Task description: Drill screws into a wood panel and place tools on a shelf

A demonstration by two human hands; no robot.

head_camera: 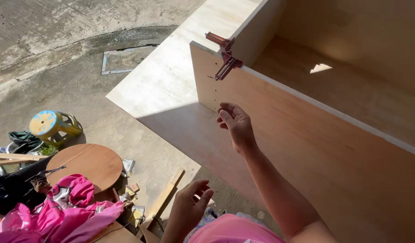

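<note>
From the head camera, the right hand [235, 125] is raised against the outer face of the upright panel [306, 148], just below a short column of small holes near its left edge. Its fingers are curled in narrowly, as if pinching something small; whether it holds a screw or nothing at all cannot be told. The left hand [189, 207] hangs low near the person's lap, fingers loosely spread and empty, above scrap wood on the floor.

The panel stands on edge and meets a second board [257, 31] at a corner, where a red clamp [223, 55] grips both pieces at the top. A flat sheet [162, 85] lies on the concrete beyond.

The step in hand looks like work on the holes at that corner joint. To do it well, I would judge that the right hand should line up square with a hole rather than at a slant, so nothing drives out through the thin edge of the board behind. The left hand would serve best braced on the panel's top edge, since the single clamp holds only the upper end and the lower corner may shift under pressure.
</note>
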